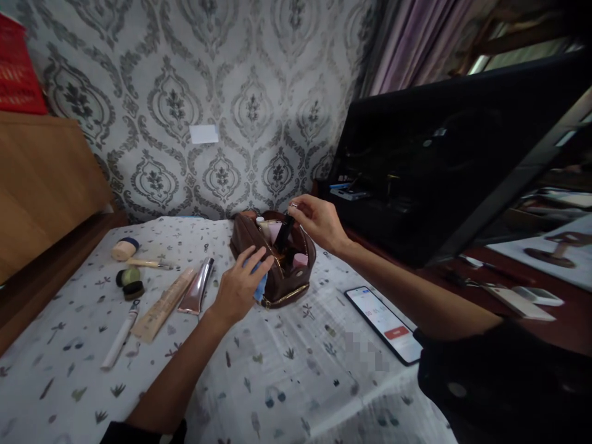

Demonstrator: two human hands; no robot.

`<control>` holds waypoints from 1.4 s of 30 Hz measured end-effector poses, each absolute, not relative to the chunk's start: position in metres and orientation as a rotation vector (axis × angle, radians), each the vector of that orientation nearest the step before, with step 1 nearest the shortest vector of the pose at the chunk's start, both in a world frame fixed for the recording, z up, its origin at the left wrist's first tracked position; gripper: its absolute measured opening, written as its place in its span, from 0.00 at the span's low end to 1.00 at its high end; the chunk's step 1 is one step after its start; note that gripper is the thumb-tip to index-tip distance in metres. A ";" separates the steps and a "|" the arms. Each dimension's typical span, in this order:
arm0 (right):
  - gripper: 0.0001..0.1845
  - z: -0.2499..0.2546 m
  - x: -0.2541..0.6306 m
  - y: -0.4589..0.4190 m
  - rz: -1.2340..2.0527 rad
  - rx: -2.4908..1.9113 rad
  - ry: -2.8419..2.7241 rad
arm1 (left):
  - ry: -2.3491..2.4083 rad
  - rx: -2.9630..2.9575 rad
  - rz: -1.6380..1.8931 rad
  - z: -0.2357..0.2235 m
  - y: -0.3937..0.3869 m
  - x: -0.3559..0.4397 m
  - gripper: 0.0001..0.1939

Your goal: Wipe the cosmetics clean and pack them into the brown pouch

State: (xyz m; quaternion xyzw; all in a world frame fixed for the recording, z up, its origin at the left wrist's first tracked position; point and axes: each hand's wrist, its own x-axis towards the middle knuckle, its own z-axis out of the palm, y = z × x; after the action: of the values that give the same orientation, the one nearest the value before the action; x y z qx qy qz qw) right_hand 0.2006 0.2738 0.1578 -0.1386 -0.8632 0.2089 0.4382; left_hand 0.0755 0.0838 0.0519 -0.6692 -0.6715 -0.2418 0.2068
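A brown makeup bag [290, 293] with gold zips lies unzipped, with several cosmetics inside, among them a pink-lidded piece [300, 260]. Over its opening, my right hand [319, 221] is closed in a pinch on a slim black item [285, 233], whose lower end is down in the bag; its exact kind I cannot tell. My left hand [243, 285] rests at the bag's near left side, fingers bent round a light-blue item [261, 285], mostly hidden by the hand. Left of that hand lie a metallic pink tube [197, 290] and a long beige tube [163, 305].
Farther left on the patterned cloth [277, 364] are a blue-capped jar [125, 248], a brush [148, 264], small round green and black pieces [131, 277] and a white pen-like tube [120, 335]. A lit phone [383, 324] lies at right, before a large black screen [444, 154].
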 end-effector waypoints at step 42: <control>0.17 0.183 0.189 0.266 -0.482 -0.765 -2.677 | -1.851 -1.855 -0.781 0.044 0.088 0.075 0.32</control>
State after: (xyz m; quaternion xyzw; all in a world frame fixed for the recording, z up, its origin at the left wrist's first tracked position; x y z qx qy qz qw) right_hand 0.1892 0.2657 0.1826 -0.2675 -0.9356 -0.1684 0.1576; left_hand 0.0755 0.0876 0.0441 -0.6644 -0.6629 -0.2798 0.2021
